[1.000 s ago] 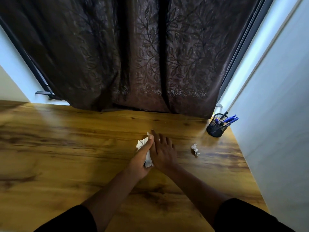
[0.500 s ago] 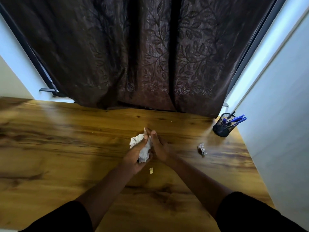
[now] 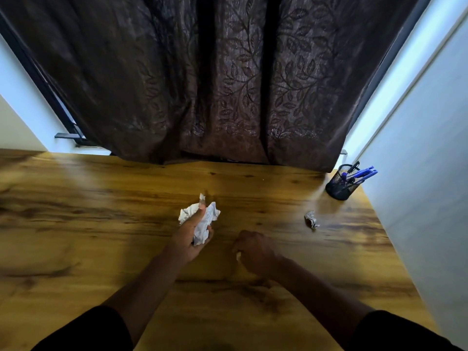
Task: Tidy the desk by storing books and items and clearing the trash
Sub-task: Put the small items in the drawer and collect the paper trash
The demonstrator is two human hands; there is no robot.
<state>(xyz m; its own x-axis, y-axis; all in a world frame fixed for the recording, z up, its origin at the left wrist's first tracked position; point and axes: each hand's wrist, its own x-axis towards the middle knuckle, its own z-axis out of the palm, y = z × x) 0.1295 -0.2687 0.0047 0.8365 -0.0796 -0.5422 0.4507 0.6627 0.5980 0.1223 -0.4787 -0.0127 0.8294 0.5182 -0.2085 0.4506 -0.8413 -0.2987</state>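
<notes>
We grip the crumpled paper wad (image 3: 200,219) in our left hand (image 3: 191,236), above the desk (image 3: 76,224). Right of the wad, our right hand (image 3: 253,252) pinches a small scrap (image 3: 238,256); farther right lie 1 paper ball (image 3: 312,219) and the pen holder (image 3: 340,184).

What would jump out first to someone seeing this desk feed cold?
The left hand holding up a crumpled white paper wad over the middle of the wooden desk. Next, the small paper ball lying to the right, and the black mesh pen holder with blue pens in the far right corner, below the dark leaf-patterned curtain.
</notes>
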